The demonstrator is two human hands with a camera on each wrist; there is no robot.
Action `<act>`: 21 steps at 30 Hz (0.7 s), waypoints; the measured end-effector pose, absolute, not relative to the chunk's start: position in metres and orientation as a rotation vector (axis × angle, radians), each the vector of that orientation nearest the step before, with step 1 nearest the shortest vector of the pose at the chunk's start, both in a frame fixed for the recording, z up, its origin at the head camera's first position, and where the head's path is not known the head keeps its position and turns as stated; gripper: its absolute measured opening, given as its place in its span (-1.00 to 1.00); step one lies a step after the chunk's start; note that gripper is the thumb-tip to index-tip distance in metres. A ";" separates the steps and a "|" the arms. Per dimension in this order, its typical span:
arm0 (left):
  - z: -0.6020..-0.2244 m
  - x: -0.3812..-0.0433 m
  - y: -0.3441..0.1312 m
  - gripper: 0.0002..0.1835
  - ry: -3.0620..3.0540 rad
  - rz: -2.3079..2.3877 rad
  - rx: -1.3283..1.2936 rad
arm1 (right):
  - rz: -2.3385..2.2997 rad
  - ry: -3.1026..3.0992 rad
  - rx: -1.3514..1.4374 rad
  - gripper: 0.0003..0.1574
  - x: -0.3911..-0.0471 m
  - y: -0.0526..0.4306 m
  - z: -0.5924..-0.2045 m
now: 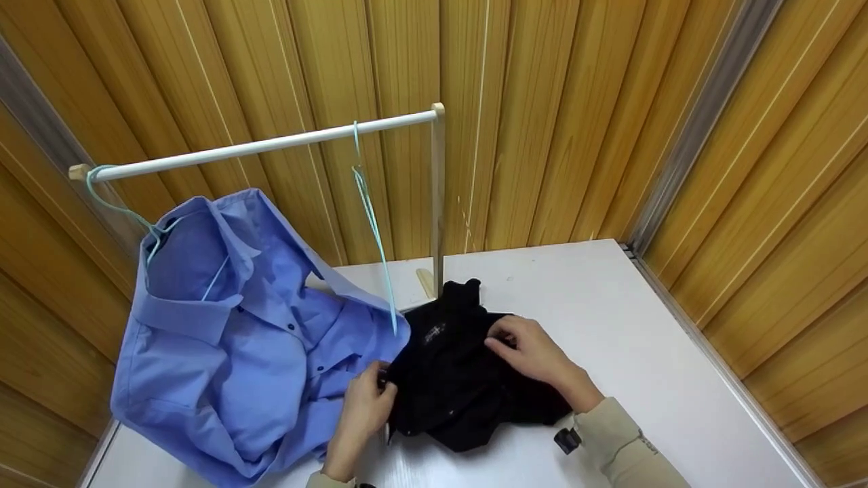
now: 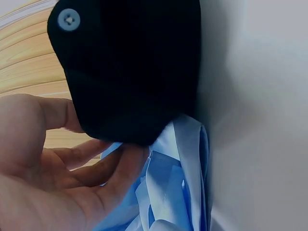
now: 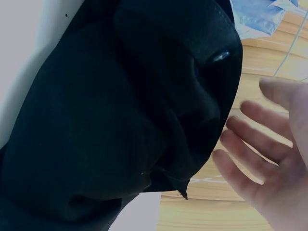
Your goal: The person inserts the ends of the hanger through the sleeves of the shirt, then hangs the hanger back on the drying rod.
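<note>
A crumpled black shirt (image 1: 454, 379) lies on the table between my hands, with small white lettering on it. My left hand (image 1: 366, 403) pinches its left edge. In the left wrist view, the thumb and fingers of that hand (image 2: 62, 168) meet at a corner of the black cloth, below a pale button (image 2: 69, 19). My right hand (image 1: 536, 349) hovers at the shirt's right side, fingers loosely bent. The right wrist view shows this hand (image 3: 269, 144) apart from the cloth, holding nothing.
A blue shirt (image 1: 264, 379) hangs at the left on a light-teal hanger (image 1: 115, 205). Another thin teal hanger (image 1: 376, 234) hangs from the white rail (image 1: 271, 144), above the black shirt's left side. The rack's post (image 1: 437, 203) stands behind. Wood-patterned walls (image 1: 542, 122) enclose the white table (image 1: 590, 291).
</note>
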State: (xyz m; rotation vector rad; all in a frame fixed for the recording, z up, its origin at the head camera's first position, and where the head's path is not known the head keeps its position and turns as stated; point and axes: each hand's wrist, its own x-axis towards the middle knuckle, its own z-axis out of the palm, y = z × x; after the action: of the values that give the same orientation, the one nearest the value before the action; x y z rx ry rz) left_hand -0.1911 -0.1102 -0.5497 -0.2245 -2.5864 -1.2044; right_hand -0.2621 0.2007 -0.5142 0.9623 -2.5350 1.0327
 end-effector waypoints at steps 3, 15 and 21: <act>-0.550 -0.192 -0.111 -0.76 -2.559 -1.217 -0.247 | 1.051 -2.495 0.869 -0.94 -0.266 0.204 -0.516; -0.546 -0.190 -0.111 -0.75 -2.437 -1.175 -0.308 | 1.013 -2.581 0.680 -0.89 -0.285 0.211 -0.517; -0.543 -0.189 -0.110 -0.73 -2.368 -1.232 -0.377 | 0.961 -2.704 0.619 -0.71 -0.291 0.213 -0.519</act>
State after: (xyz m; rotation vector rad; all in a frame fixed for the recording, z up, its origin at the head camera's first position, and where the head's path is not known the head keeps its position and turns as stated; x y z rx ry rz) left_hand -0.1895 -0.1103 -0.5435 -0.3773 -2.3678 -1.2325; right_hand -0.2913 0.2128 -0.5193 0.6189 -2.7037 0.9607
